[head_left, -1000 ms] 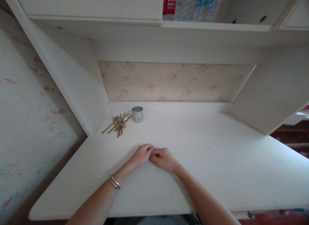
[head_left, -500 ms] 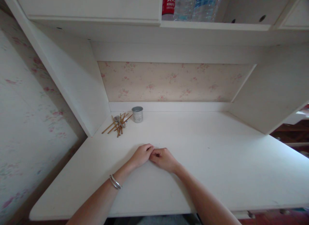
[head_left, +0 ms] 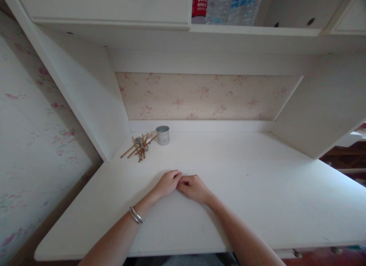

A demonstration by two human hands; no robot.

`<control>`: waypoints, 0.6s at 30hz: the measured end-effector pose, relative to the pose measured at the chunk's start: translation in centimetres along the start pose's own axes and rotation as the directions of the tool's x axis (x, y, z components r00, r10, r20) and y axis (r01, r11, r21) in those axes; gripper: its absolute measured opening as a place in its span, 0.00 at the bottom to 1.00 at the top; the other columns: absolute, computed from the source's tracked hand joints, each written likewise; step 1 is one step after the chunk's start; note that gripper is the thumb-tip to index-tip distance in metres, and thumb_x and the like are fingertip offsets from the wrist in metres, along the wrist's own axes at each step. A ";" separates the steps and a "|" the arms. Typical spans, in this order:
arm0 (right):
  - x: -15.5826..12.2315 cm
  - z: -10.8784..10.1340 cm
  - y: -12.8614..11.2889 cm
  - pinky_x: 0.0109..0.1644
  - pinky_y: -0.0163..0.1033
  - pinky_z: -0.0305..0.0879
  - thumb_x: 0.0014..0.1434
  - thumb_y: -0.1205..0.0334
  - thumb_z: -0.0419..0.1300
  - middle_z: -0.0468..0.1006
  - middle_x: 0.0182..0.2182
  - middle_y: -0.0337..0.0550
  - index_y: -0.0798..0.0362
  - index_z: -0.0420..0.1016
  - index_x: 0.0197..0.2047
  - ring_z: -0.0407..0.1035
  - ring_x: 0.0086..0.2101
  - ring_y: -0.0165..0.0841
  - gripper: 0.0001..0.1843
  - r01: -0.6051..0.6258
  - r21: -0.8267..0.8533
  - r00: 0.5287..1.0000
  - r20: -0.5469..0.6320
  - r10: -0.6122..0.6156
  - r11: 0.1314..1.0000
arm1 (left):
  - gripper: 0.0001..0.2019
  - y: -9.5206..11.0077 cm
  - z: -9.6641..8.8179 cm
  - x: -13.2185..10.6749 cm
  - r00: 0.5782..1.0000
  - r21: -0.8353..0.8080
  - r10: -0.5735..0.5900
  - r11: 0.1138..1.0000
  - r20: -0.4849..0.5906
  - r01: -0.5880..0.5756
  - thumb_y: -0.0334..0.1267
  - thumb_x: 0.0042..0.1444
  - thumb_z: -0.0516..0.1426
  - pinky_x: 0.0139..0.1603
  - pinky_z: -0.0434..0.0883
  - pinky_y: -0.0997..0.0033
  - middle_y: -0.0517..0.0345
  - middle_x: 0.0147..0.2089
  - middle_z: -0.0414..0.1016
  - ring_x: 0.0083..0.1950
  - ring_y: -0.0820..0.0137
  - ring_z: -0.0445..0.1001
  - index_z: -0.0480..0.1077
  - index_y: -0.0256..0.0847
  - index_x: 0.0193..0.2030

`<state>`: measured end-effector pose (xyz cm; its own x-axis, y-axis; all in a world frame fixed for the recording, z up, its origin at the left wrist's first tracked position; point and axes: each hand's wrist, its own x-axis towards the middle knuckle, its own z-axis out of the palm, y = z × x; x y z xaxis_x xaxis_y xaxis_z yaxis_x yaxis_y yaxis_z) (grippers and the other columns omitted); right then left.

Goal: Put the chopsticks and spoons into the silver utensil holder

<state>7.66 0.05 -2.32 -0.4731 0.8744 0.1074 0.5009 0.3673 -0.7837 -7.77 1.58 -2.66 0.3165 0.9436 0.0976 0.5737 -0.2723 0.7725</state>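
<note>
My left hand (head_left: 169, 182) rests on the white desk (head_left: 257, 209), fingers curled closed, with silver bangles on the wrist. Against it lies my right hand (head_left: 193, 188), also in a loose fist; the two touch at the knuckles and nothing shows in either. Beyond my left hand, several wooden chopsticks (head_left: 132, 151) lie crossed in a loose pile. Metal spoons (head_left: 138, 140) are mixed in with them, partly covered. Just right of the pile a grey metal utensil holder (head_left: 163, 136) stands upright, small holes in its side.
White side panels (head_left: 85, 102) flank the desk, and a cabinet (head_left: 114, 8) overhangs it. Plastic bottles (head_left: 219, 8) and a red package (head_left: 199, 5) stand on the open shelf above. Floral wallpaper (head_left: 200, 96) covers the back wall.
</note>
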 end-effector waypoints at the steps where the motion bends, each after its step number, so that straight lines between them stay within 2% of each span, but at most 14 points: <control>1: 0.0 0.0 0.0 0.28 0.31 0.50 0.56 0.59 0.52 0.66 0.20 0.34 0.54 0.74 0.25 0.58 0.24 0.26 0.14 -0.002 -0.003 1.000 -0.001 0.002 1.000 | 0.18 0.0 0.1 -0.1 1.000 0.003 0.000 1.000 0.000 0.000 0.45 0.60 0.45 0.37 0.62 0.72 0.57 0.30 0.73 0.35 0.69 0.69 0.69 0.38 0.29; 5: 0.0 0.0 -0.2 0.28 0.31 0.50 0.56 0.59 0.52 0.68 0.20 0.34 0.53 0.76 0.27 0.57 0.23 0.26 0.14 -0.023 0.002 1.000 0.006 0.023 1.000 | 0.18 0.3 0.3 -0.3 1.000 -0.003 -0.003 1.000 0.003 0.003 0.45 0.59 0.45 0.36 0.63 0.72 0.58 0.29 0.73 0.33 0.70 0.69 0.70 0.38 0.29; 8: 0.1 0.0 -0.1 0.26 0.31 0.49 0.57 0.55 0.52 0.67 0.20 0.34 0.53 0.78 0.29 0.55 0.22 0.25 0.16 -0.069 0.056 0.997 0.021 0.068 0.996 | 0.18 -0.1 -1.0 0.7 1.000 0.001 -0.015 1.000 -0.009 0.015 0.46 0.59 0.45 0.35 0.63 0.73 0.59 0.28 0.73 0.32 0.70 0.69 0.72 0.39 0.32; 11: 0.3 0.1 0.3 0.24 0.31 0.49 0.57 0.52 0.53 0.67 0.19 0.35 0.54 0.76 0.27 0.55 0.21 0.25 0.17 -0.128 0.141 0.991 0.054 0.121 0.982 | 0.18 -1.5 -4.7 3.4 0.987 0.150 0.015 0.989 -0.158 0.009 0.45 0.59 0.45 0.40 0.64 0.72 0.55 0.35 0.75 0.38 0.68 0.71 0.73 0.38 0.36; 12: 0.5 0.0 0.5 0.24 0.31 0.49 0.57 0.51 0.54 0.67 0.19 0.35 0.54 0.75 0.27 0.55 0.21 0.25 0.17 -0.145 0.176 0.988 0.075 0.134 0.974 | 0.18 -2.2 -6.4 4.7 0.975 0.231 0.001 0.972 -0.220 0.051 0.45 0.60 0.45 0.41 0.64 0.71 0.54 0.36 0.76 0.39 0.67 0.71 0.72 0.38 0.38; 14: 0.9 -0.2 0.7 0.23 0.31 0.49 0.56 0.51 0.54 0.67 0.19 0.35 0.54 0.74 0.26 0.55 0.20 0.25 0.17 -0.179 0.254 0.980 0.129 0.150 0.951 | 0.20 -3.8 -10.0 7.4 0.947 0.427 -0.007 0.892 -0.321 0.151 0.44 0.61 0.43 0.46 0.64 0.68 0.51 0.40 0.75 0.43 0.64 0.71 0.73 0.38 0.39; 16: 1.8 -0.5 0.8 0.22 0.30 0.50 0.56 0.51 0.55 0.67 0.19 0.35 0.54 0.73 0.26 0.56 0.19 0.24 0.17 -0.213 0.316 0.969 0.186 0.160 0.925 | 0.20 -5.5 -13.2 9.8 0.935 0.565 -0.022 0.791 -0.354 0.233 0.45 0.61 0.43 0.51 0.62 0.64 0.48 0.45 0.74 0.49 0.60 0.70 0.73 0.38 0.41; 18: 3.0 -1.1 0.9 0.22 0.30 0.52 0.56 0.52 0.55 0.68 0.19 0.36 0.55 0.72 0.26 0.57 0.19 0.23 0.16 -0.232 0.349 0.962 0.220 0.161 0.908 | 0.22 -7.3 -15.4 11.7 0.917 0.617 -0.112 0.709 -0.382 0.343 0.52 0.57 0.47 0.52 0.61 0.56 0.45 0.50 0.71 0.53 0.53 0.67 0.72 0.40 0.47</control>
<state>7.48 3.36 -2.05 -0.5338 0.8308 -0.1576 0.3116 0.0200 -0.9500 -19.92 17.52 2.47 -0.0627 0.9680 0.2431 0.9809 0.0148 0.1940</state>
